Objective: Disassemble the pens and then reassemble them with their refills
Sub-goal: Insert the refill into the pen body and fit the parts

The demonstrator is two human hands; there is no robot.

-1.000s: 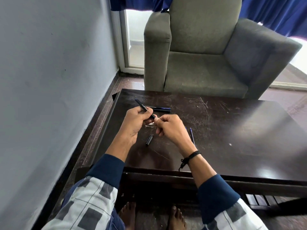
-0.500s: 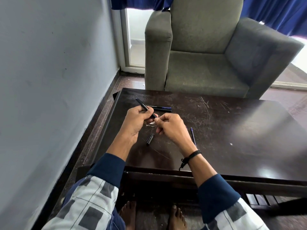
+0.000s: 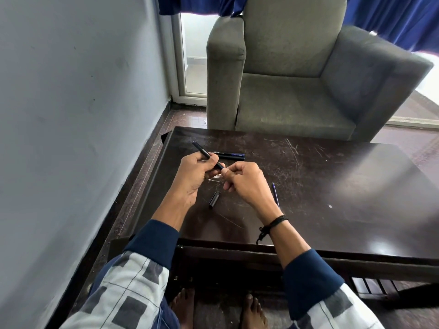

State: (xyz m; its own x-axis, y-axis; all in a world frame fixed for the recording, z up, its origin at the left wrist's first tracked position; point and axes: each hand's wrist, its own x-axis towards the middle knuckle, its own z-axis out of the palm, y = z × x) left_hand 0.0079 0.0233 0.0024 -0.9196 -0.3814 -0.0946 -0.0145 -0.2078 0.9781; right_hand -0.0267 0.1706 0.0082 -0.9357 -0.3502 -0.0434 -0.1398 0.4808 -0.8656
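Observation:
My left hand (image 3: 194, 173) grips a black pen barrel (image 3: 202, 151) that slants up and to the left above the dark table (image 3: 332, 186). My right hand (image 3: 247, 184) has curled fingers that pinch the barrel's near end; what sits between those fingertips is hidden. A second black pen (image 3: 229, 155) with a blue band lies on the table just behind my hands. A black cap (image 3: 214, 199) lies on the table below and between my hands. A thin blue refill (image 3: 275, 193) lies to the right of my right wrist.
A grey armchair (image 3: 297, 79) stands right behind the table's far edge. A pale wall (image 3: 71, 115) runs close along the left side. My bare feet (image 3: 213, 309) rest on the floor under the table's near edge.
My hands stay together over the same spot on the table. The barrel keeps its slant and the parts on the table have not moved.

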